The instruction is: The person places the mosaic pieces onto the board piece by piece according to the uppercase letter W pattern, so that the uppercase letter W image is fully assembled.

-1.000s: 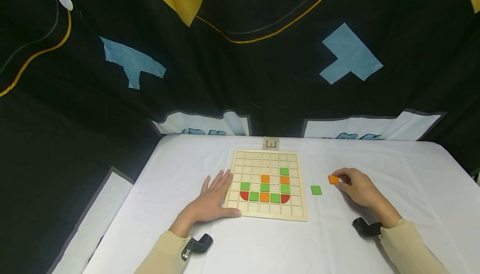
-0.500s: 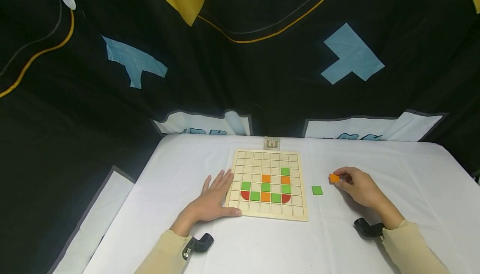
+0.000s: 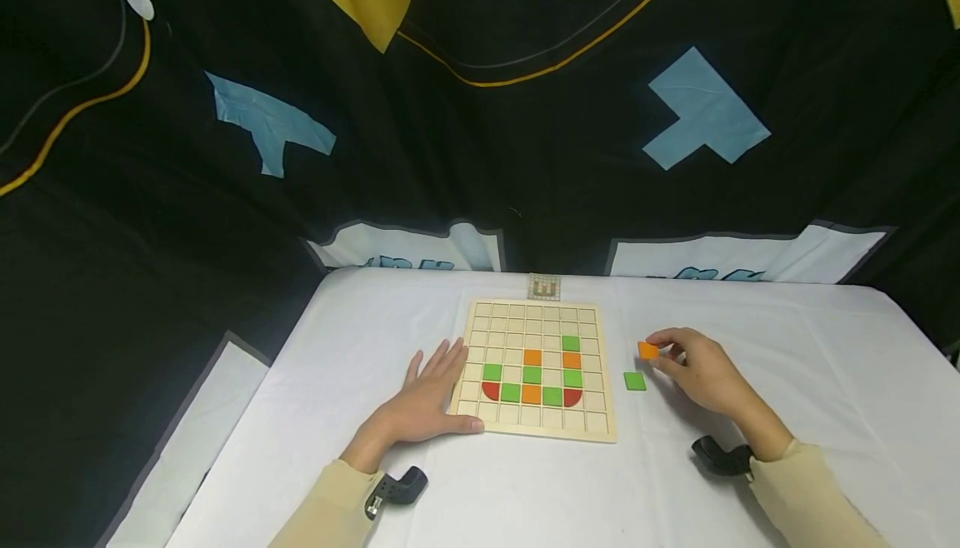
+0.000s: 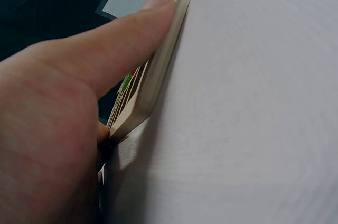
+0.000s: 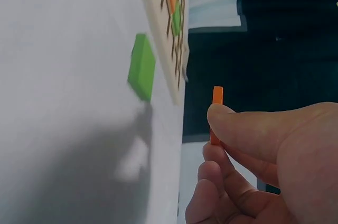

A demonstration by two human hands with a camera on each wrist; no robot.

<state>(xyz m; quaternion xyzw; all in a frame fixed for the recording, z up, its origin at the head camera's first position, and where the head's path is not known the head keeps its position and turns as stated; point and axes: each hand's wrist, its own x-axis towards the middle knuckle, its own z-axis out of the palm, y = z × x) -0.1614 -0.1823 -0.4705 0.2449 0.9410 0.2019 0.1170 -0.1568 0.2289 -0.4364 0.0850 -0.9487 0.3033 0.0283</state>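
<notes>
A wooden grid board (image 3: 500, 324) lies on the white table, with green, orange and red tiles set in some of its squares. My left hand (image 3: 422, 402) rests spread at the board's left edge; its thumb lies on the near left corner, seen close in the left wrist view. Between thumb and fingers my right hand (image 3: 703, 373) pinches an orange square tile (image 3: 648, 351), held above the table to the right of the board. In the right wrist view that orange tile (image 5: 217, 96) shows edge-on. A loose green tile (image 3: 634, 381) lies flat between the board and the right hand.
A small card with a printed grid pattern (image 3: 543, 286) touches or nearly touches the board's far edge. White cloth (image 3: 555, 498) covers the table. Behind it hangs a black curtain (image 3: 480, 165) with coloured shapes. Black wrist devices sit at both cuffs.
The right hand has moved left toward the board with the orange tile in its pinch. The left hand, the board and the loose green tile stay where they were.
</notes>
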